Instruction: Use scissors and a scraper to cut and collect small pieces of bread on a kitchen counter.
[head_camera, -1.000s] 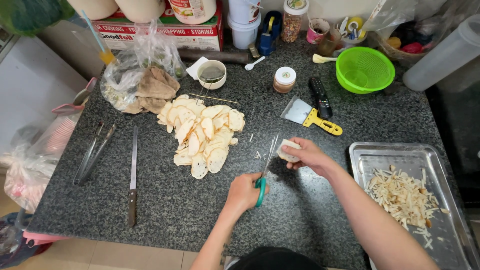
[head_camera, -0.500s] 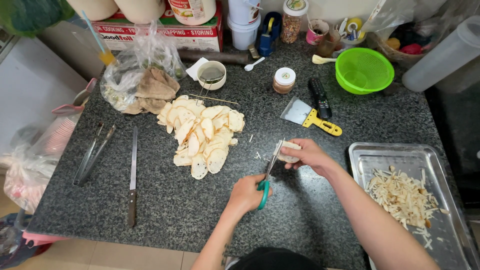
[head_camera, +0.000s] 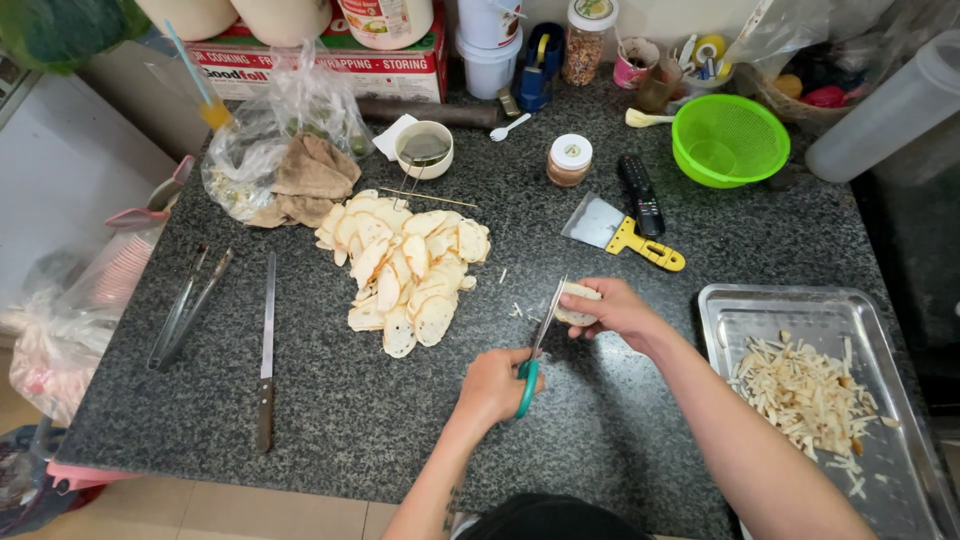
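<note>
Scissors close to my fingers over the dark surface (head_camera: 330, 400).
My left hand (head_camera: 497, 385) is clamped on the scissors (head_camera: 537, 345); my right hand (head_camera: 612, 310) pinches the pale slice (head_camera: 577, 303) touching the blades, so a slip risks nicking fingertips.

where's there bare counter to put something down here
Bare granite lies along the near edge between the long knife and the left hand, and between the yellow-handled scraper and the steel tray. The back edge, by the green colander and jars, is crowded.
</note>
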